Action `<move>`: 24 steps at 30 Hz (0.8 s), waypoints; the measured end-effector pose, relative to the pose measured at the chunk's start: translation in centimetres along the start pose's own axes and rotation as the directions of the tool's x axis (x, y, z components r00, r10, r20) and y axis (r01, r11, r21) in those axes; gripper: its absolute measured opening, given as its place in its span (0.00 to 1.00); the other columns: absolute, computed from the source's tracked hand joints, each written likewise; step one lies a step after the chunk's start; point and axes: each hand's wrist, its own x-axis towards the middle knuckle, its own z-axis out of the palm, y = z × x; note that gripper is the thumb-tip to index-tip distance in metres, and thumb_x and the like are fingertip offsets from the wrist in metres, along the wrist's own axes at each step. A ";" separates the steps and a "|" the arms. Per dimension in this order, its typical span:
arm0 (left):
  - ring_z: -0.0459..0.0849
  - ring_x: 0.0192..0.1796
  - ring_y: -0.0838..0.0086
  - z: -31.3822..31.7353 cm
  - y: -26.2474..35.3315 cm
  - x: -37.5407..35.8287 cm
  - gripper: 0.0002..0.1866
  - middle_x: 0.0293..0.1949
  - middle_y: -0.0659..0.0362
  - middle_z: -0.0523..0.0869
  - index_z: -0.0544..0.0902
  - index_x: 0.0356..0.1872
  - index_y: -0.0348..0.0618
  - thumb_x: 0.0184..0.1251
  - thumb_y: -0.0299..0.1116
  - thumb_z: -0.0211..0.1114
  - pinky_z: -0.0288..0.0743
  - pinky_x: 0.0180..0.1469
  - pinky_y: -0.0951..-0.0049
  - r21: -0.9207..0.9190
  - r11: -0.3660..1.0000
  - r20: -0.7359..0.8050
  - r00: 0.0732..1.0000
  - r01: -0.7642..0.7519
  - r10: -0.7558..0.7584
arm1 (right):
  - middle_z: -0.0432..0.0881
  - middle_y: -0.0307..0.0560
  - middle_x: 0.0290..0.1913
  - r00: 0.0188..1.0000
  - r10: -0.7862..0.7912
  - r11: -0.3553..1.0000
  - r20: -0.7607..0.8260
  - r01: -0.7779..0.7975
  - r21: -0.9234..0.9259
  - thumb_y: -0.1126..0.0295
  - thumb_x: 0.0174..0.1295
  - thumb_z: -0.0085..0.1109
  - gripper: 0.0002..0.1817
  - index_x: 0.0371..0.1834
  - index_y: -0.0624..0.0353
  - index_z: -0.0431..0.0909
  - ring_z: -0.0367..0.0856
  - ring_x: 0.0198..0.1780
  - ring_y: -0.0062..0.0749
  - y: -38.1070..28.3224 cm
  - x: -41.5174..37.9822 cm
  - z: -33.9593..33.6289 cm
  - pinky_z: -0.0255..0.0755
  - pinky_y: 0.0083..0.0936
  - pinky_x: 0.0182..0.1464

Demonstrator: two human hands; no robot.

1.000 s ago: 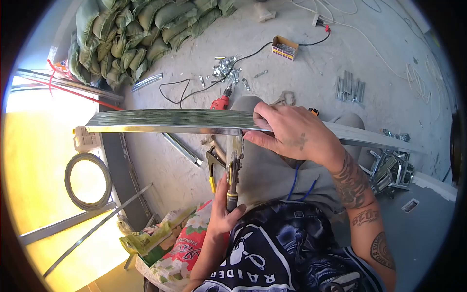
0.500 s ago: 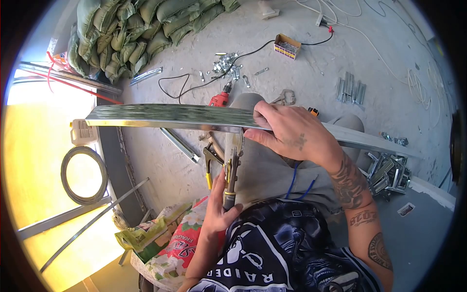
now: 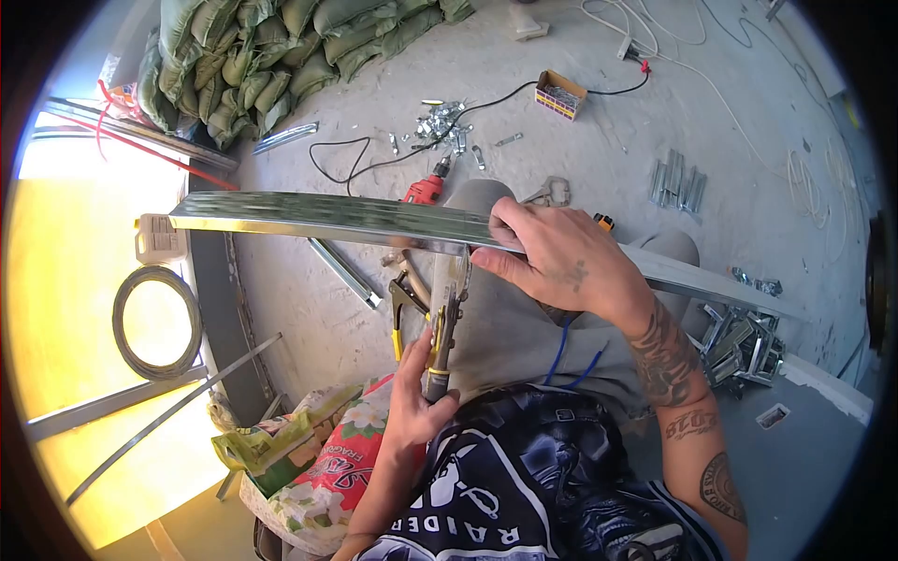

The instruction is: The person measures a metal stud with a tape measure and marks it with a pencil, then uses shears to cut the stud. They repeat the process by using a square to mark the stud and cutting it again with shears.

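Since a second ago the left hand (image 3: pixel 418 397) has slid a little up the snips (image 3: pixel 440 337), and the view has drifted slightly, so the floor clutter sits a touch higher; the long metal profile (image 3: pixel 327 217) and the right hand (image 3: pixel 561 257) hold much the same place.

In the head view, the only one, the metal profile runs across the middle, from a bright cut end at the left to a far end that passes under the right hand and fades out toward the right edge. The right hand is clamped on the profile from above, fingers curled over its near edge. Just below the profile, the left hand is closed around the lower handle of the snips, whose blades reach up to the profile's underside; the exact meeting point is hard to make out behind glare and a short upright metal strip. One yellow-tipped handle stands free to the left of that hand.

Beyond the profile, on the concrete floor, lie a red drill (image 3: pixel 423 190), partly hidden by the profile, a small cardboard box (image 3: pixel 560 93) and a scatter of metal brackets (image 3: pixel 440 123). Stacked sandbags (image 3: pixel 253 56) fill the top left, cut off by the lens edge. Below the profile's left end a wire coil (image 3: pixel 154 323) lies in washed-out yellow light.
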 end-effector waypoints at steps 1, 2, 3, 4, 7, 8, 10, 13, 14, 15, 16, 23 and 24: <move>0.76 0.66 0.55 -0.2 0.4 0.0 0.50 0.61 0.43 0.77 0.65 0.75 0.29 0.41 0.28 0.65 0.62 0.72 0.64 0.013 1.000 0.009 1.000 0.019 -0.020 | 0.81 0.52 0.29 1.000 0.001 1.000 0.000 -0.001 0.001 0.44 0.71 0.59 0.26 0.41 0.61 0.70 0.83 0.34 0.57 0.0 0.0 0.0 0.74 0.47 0.38; 0.75 0.66 0.54 -0.3 0.7 0.0 0.50 0.61 0.43 0.77 0.65 0.75 0.29 0.41 0.28 0.65 0.62 0.73 0.64 0.027 0.999 0.019 0.999 0.039 -0.040 | 0.81 0.52 0.29 1.000 0.002 1.000 0.001 -0.002 -0.003 0.44 0.71 0.59 0.26 0.40 0.61 0.70 0.83 0.34 0.57 0.1 0.0 0.1 0.74 0.47 0.38; 0.75 0.66 0.54 -0.4 0.8 0.0 0.50 0.61 0.43 0.77 0.65 0.75 0.29 0.41 0.28 0.65 0.62 0.73 0.64 0.027 0.999 0.019 0.999 0.040 -0.041 | 0.81 0.52 0.29 1.000 0.002 1.000 0.001 -0.002 -0.006 0.44 0.71 0.59 0.26 0.40 0.61 0.70 0.83 0.33 0.57 0.1 0.0 0.2 0.74 0.47 0.38; 0.75 0.66 0.54 -0.4 0.8 0.0 0.50 0.62 0.42 0.76 0.65 0.75 0.29 0.40 0.29 0.65 0.62 0.73 0.63 0.039 0.998 0.024 0.999 0.039 -0.040 | 0.81 0.52 0.29 1.000 0.003 1.000 0.001 -0.003 -0.005 0.44 0.71 0.59 0.26 0.40 0.61 0.70 0.83 0.33 0.57 0.1 0.0 0.2 0.74 0.47 0.38; 0.75 0.67 0.53 -0.4 0.9 -0.1 0.50 0.62 0.42 0.76 0.65 0.75 0.28 0.40 0.30 0.65 0.62 0.73 0.63 0.059 0.998 0.035 0.999 0.028 -0.030 | 0.81 0.52 0.28 1.000 0.004 1.000 -0.002 -0.004 0.001 0.44 0.71 0.59 0.27 0.39 0.61 0.70 0.83 0.32 0.57 0.2 -0.1 0.3 0.74 0.46 0.37; 0.74 0.67 0.52 -0.4 1.0 -0.1 0.51 0.62 0.41 0.76 0.65 0.75 0.28 0.40 0.30 0.65 0.62 0.73 0.62 0.065 0.998 0.040 0.999 0.019 -0.022 | 0.80 0.53 0.28 1.000 -0.001 1.000 -0.006 0.001 0.002 0.44 0.71 0.59 0.27 0.38 0.61 0.70 0.82 0.32 0.57 0.3 -0.1 0.4 0.73 0.46 0.37; 0.74 0.68 0.52 -0.4 0.8 -0.2 0.51 0.63 0.41 0.75 0.65 0.75 0.27 0.40 0.31 0.65 0.61 0.74 0.62 0.075 0.997 0.046 0.999 0.014 -0.017 | 0.80 0.53 0.27 1.000 -0.005 1.000 -0.008 0.005 0.002 0.44 0.71 0.59 0.27 0.38 0.61 0.70 0.82 0.31 0.57 0.3 -0.1 0.4 0.73 0.46 0.36; 0.73 0.69 0.51 -0.5 0.7 -0.3 0.51 0.64 0.40 0.75 0.65 0.75 0.27 0.40 0.31 0.64 0.61 0.75 0.61 0.082 0.996 0.052 0.998 0.018 -0.022 | 0.79 0.54 0.26 1.000 -0.007 1.000 -0.002 0.007 0.004 0.44 0.71 0.59 0.27 0.37 0.61 0.70 0.81 0.30 0.57 0.2 -0.1 0.4 0.72 0.47 0.35; 0.73 0.69 0.51 -0.6 0.7 -0.4 0.51 0.64 0.39 0.74 0.65 0.75 0.26 0.40 0.31 0.64 0.60 0.75 0.61 0.080 0.996 0.054 0.998 0.027 -0.031 | 0.78 0.54 0.25 1.000 -0.007 1.000 0.001 0.007 0.008 0.44 0.71 0.59 0.27 0.37 0.61 0.70 0.81 0.30 0.57 0.2 -0.1 0.4 0.72 0.47 0.35; 0.73 0.69 0.51 -0.6 0.7 -0.4 0.51 0.64 0.39 0.74 0.65 0.75 0.26 0.40 0.31 0.64 0.60 0.75 0.61 0.080 0.996 0.053 0.998 0.029 -0.033 | 0.78 0.54 0.25 1.000 -0.007 1.000 0.004 0.007 0.012 0.44 0.71 0.59 0.27 0.36 0.61 0.70 0.81 0.30 0.57 0.2 -0.1 0.4 0.72 0.46 0.35; 0.73 0.70 0.51 -0.6 0.8 -0.4 0.51 0.65 0.39 0.74 0.65 0.75 0.26 0.40 0.31 0.64 0.60 0.75 0.62 0.072 0.997 0.052 0.998 0.026 -0.030 | 0.78 0.54 0.25 1.000 -0.007 1.000 0.005 0.007 0.012 0.44 0.71 0.59 0.27 0.36 0.61 0.70 0.81 0.30 0.57 0.2 -0.1 0.4 0.72 0.46 0.35; 0.80 0.63 0.54 -0.6 0.3 -0.8 0.49 0.61 0.43 0.80 0.67 0.74 0.28 0.40 0.29 0.64 0.67 0.71 0.62 0.085 0.994 0.015 0.998 0.067 -0.069 | 0.78 0.53 0.26 1.000 0.002 1.000 0.002 -0.002 -0.001 0.43 0.71 0.58 0.27 0.36 0.61 0.69 0.81 0.30 0.57 0.2 -0.1 0.5 0.73 0.46 0.35; 0.80 0.63 0.54 -0.5 0.3 -0.8 0.49 0.61 0.43 0.80 0.67 0.74 0.28 0.40 0.29 0.64 0.67 0.71 0.62 0.084 0.994 0.014 0.997 0.069 -0.070 | 0.79 0.53 0.26 1.000 0.002 1.000 0.002 -0.002 -0.002 0.43 0.71 0.58 0.27 0.36 0.61 0.69 0.81 0.30 0.56 0.2 -0.1 0.5 0.73 0.46 0.35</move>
